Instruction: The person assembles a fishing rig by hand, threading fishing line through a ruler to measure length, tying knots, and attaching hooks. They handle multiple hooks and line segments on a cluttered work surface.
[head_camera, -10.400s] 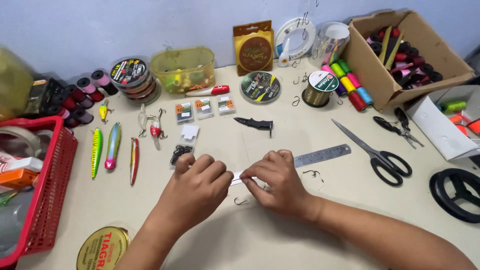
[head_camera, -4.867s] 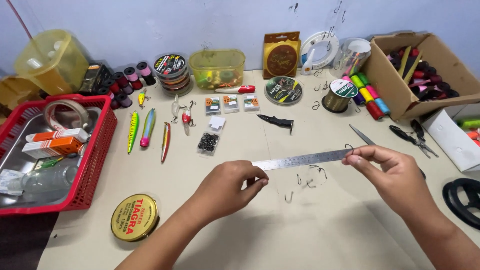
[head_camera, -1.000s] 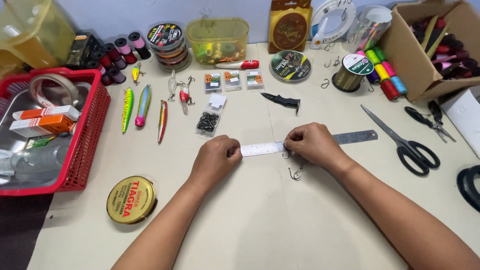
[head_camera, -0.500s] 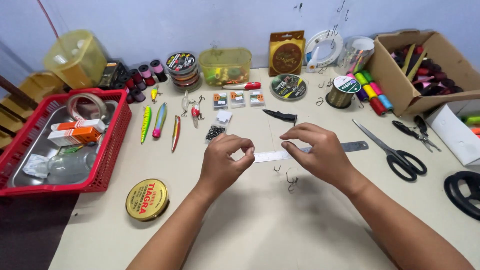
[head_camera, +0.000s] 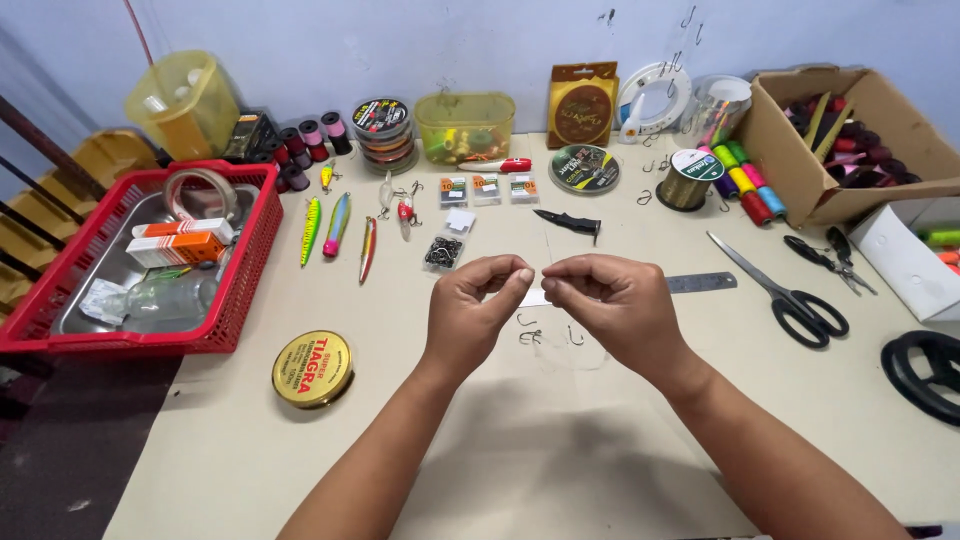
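Both hands, lifted off the steel ruler since half a sec ago, are pinching fingertips together above it: left hand & right hand apparently gripping fine line (too thin to confirm), hooks lying just below.

orange boxes (red basket), brown card pack

Both hands sit mid-frame, left hand and right hand fingertip to fingertip, above the steel ruler and loose metal fish hooks; red plastic basket at left; round gold tin lower left; black-handled scissors right; open cardboard box upper right.
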